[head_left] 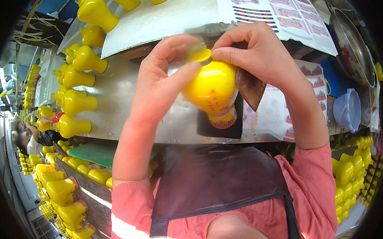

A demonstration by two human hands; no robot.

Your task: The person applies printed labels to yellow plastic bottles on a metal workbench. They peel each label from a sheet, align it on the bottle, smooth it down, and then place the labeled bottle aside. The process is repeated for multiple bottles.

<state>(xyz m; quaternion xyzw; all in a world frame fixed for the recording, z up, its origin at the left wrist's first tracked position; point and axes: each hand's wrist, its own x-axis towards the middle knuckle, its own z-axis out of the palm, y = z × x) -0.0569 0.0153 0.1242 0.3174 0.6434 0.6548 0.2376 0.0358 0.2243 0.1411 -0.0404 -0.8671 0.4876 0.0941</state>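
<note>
A glossy yellow vase (210,85) stands in front of me, with a purple and red floral decal band near its foot and small dark marks on its belly. My left hand (157,80) curls round its neck, thumb against the shoulder and fingertips blurred at the flared rim. My right hand (259,50) is closed, its thumb and forefinger pinched at the rim's right side. Anything thin in that pinch is too small to make out. From under the right fingers juts a brown, flat, pointed scraper (251,89). Beneath the vase's foot lies a black pad (203,125).
Yellow vases (77,103) line the bench's left side. Printed decal sheets (296,12) lie at the back right, beside a white board (161,24). A pale blue bucket (347,109) and a round metal basin (354,48) stand right. More vases (60,189) fill racks lower left.
</note>
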